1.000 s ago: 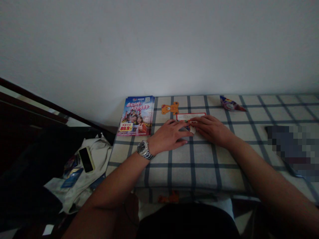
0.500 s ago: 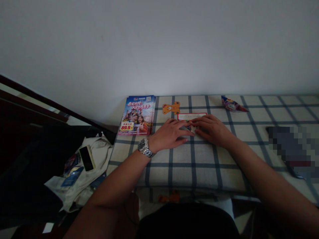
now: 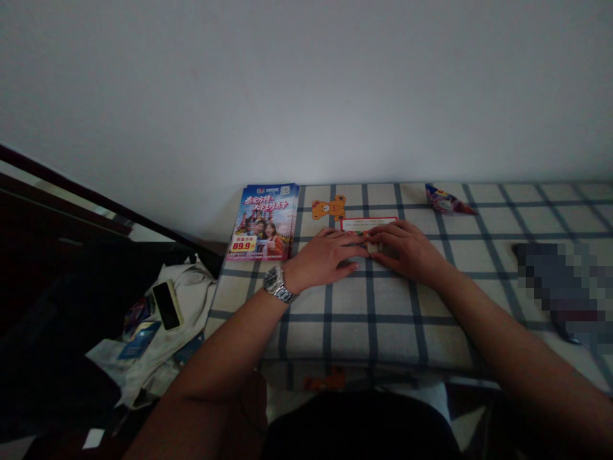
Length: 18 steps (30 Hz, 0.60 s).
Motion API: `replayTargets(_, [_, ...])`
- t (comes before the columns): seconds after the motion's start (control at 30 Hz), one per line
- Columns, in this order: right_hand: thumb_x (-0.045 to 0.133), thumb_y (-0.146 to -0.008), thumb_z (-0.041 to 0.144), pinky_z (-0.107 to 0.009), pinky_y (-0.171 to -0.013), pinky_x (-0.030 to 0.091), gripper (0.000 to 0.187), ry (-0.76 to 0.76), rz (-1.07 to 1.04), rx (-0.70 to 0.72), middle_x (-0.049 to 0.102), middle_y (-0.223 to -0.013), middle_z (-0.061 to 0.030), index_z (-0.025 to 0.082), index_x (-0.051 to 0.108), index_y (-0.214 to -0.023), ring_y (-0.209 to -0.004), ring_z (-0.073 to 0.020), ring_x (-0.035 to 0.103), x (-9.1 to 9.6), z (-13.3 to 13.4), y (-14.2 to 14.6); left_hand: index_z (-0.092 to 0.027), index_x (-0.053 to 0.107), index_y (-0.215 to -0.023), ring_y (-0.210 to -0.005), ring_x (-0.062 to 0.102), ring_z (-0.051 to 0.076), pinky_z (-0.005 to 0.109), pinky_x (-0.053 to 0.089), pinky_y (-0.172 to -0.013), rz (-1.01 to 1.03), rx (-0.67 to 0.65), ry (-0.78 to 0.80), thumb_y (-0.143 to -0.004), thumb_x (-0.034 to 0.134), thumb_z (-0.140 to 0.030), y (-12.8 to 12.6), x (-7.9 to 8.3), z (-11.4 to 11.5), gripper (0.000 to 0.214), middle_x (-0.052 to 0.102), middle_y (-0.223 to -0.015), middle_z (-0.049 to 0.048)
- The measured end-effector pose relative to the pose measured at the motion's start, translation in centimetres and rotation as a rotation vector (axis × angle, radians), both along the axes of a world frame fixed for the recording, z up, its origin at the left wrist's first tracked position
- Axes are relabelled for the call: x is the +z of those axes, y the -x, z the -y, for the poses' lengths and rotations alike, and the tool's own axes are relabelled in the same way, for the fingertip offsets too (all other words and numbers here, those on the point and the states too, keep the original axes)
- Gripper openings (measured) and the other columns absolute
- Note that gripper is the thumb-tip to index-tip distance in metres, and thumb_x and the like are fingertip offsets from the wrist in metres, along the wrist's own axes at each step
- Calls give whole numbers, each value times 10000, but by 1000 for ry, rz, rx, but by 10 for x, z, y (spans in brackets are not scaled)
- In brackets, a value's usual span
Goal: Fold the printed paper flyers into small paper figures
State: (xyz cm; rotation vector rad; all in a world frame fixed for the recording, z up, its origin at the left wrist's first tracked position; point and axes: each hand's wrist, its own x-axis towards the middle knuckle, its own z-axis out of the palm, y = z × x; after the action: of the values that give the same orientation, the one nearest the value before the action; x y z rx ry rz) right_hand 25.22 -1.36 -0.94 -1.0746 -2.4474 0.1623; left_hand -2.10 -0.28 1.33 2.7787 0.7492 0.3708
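Note:
A leaflet (image 3: 368, 223) with a red border and pale printed side lies on the checked cloth, partly under both hands; some of it appears folded over, though the fingers hide most of that part. My left hand (image 3: 330, 255), with a metal watch at the wrist, rests flat on its left side, fingers stretched out and thumb apart. From the right, my right hand (image 3: 405, 249) has bent fingers and thumb on the paper, close to my left fingertips. Left of the hands is a stack of colourful flyers (image 3: 263, 220).
A folded colourful paper piece (image 3: 447, 201) stands at the back right, near the wall. A dark, pixelated flat object (image 3: 555, 281) lies on the right of the checked cloth (image 3: 354, 326). Low on the left are a phone (image 3: 167, 305) and a pale bag (image 3: 191, 287).
My fingers have shifted slightly at the leaflet, and the coloured corner between them now shows less. The arms and everything else stay in place.

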Motion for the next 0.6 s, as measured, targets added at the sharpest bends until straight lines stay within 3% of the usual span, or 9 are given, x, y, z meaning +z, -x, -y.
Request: replayTargets(0.6, [716, -964, 370, -548, -1011, 529, 300, 10, 18, -5, 739, -1314, -89, 239, 710, -1233, -1194, -342, 639, 0, -1, 1, -361, 634, -1419, -1420, 545, 253, 480, 395, -1203, -26, -15, -4, -1058, 588, -361, 4, 3, -1, 364, 518, -1612, 7])
